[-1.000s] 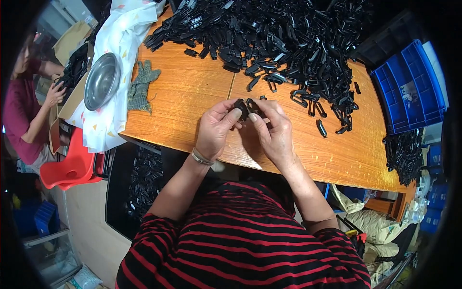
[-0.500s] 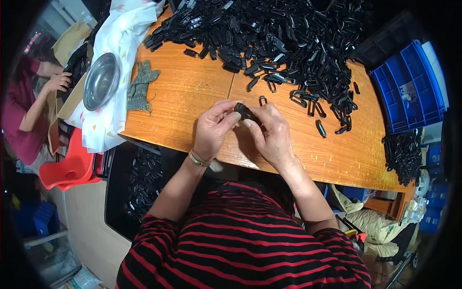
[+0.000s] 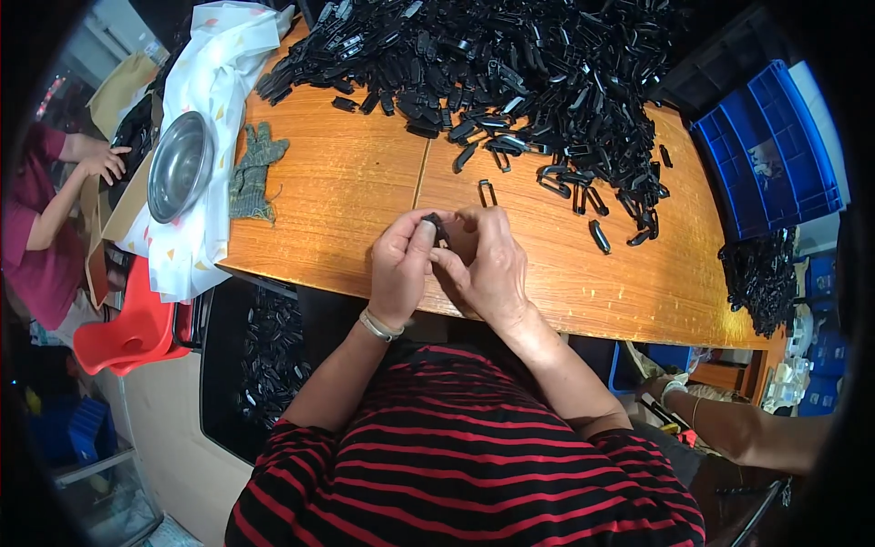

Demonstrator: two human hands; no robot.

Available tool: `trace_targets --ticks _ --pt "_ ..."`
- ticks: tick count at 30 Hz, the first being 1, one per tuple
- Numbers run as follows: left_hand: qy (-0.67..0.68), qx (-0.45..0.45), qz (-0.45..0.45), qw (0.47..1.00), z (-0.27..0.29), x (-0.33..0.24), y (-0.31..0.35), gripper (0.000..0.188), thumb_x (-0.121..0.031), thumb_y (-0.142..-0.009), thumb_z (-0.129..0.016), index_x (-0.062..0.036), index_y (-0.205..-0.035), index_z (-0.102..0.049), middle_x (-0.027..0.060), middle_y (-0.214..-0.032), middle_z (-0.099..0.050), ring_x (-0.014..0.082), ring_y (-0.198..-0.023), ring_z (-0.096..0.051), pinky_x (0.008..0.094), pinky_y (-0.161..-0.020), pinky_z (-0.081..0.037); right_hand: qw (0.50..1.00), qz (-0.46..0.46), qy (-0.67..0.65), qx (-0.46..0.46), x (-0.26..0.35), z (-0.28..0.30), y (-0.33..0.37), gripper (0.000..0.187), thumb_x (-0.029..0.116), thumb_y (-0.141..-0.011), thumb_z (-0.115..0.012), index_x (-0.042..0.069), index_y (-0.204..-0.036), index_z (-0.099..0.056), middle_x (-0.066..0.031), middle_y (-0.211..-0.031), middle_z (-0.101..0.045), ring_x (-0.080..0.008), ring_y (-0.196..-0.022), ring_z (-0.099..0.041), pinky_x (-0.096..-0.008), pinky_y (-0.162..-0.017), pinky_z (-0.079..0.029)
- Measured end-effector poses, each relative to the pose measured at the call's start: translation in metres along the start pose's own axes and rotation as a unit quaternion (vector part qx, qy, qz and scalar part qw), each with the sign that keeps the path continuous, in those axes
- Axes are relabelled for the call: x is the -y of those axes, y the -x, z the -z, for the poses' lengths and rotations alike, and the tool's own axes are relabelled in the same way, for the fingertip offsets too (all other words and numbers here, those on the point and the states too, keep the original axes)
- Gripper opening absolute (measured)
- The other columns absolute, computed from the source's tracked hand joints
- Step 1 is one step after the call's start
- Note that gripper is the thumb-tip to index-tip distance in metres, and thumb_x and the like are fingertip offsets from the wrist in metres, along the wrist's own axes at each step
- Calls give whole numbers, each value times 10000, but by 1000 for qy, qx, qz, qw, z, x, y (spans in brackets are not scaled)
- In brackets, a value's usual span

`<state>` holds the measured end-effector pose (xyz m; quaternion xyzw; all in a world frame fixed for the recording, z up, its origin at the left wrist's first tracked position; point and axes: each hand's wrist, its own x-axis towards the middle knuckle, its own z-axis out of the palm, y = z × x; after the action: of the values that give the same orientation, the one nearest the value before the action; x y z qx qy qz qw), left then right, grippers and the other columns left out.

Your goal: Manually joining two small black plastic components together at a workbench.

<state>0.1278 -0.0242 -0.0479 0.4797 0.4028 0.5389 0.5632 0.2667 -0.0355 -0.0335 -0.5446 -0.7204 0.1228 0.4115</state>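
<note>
Close to the near edge of the wooden table (image 3: 337, 228), my left hand (image 3: 399, 269) pinches a small black plastic part (image 3: 438, 228) between thumb and fingers. My right hand (image 3: 492, 273) meets it from the other side, its fingers closed at the same part. Much of the part is hidden by the fingers, so its exact shape does not show. Just beyond the hands lies a narrow black looped piece (image 3: 488, 193). A large heap of similar black plastic pieces (image 3: 510, 73) covers the far side of the table.
A grey glove (image 3: 258, 173) and a metal bowl (image 3: 180, 169) are at the left, near a red chair (image 3: 132, 333). At the right stands a blue crate (image 3: 775, 155). A black bin (image 3: 264, 365) holds pieces below. A person's arm (image 3: 738, 428) reaches in lower right; another person (image 3: 50, 219) works left.
Both hands have shifted slightly left and nearer to me with the black part, which is now turned and more covered. Another person's arm has come into view at the lower right.
</note>
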Motion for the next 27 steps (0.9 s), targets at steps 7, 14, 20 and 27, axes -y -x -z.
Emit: trace_targets --ticks 7,14,20,27 --pt "90 61 51 993 3 -13 -1 392 -313 -1059 -350 -50 -842 -544 23 -721 -525 99 -667 -509 243 -638 -435 986 -64 -111 111 23 -9 4 523 186 -804 -743 76 -1256 -504 -102 -969 -573 -241 -723 -607 -364 -636 -519" --pt "22 64 45 997 43 -30 23 388 -335 -1022 -416 -43 -808 -557 44 -736 -566 114 -664 -521 264 -617 -424 965 -32 -185 181 43 -22 4 580 145 -779 -745 71 -1299 -500 -126 -918 -615 -275 -728 -626 -380 -652 -518" --pt "-362 61 134 920 151 -90 58 355 -200 -974 -546 3 -690 -617 56 -627 -612 139 -624 -575 290 -624 -447 988 51 -77 126 1 -1 -8 370 231 -802 -757 81 -1120 -641 -130 -875 -634 -279 -762 -665 -372 -668 -532" --pt "-473 -2 -55 879 137 -84 9 149 -115 -909 -636 28 -940 -666 67 -826 -647 144 -767 -606 281 -699 -484 983 -23 153 94 -38 32 -40 313 181 -814 -728 33 -1071 -629 -172 -920 -605 -357 -751 -652 -417 -642 -537"
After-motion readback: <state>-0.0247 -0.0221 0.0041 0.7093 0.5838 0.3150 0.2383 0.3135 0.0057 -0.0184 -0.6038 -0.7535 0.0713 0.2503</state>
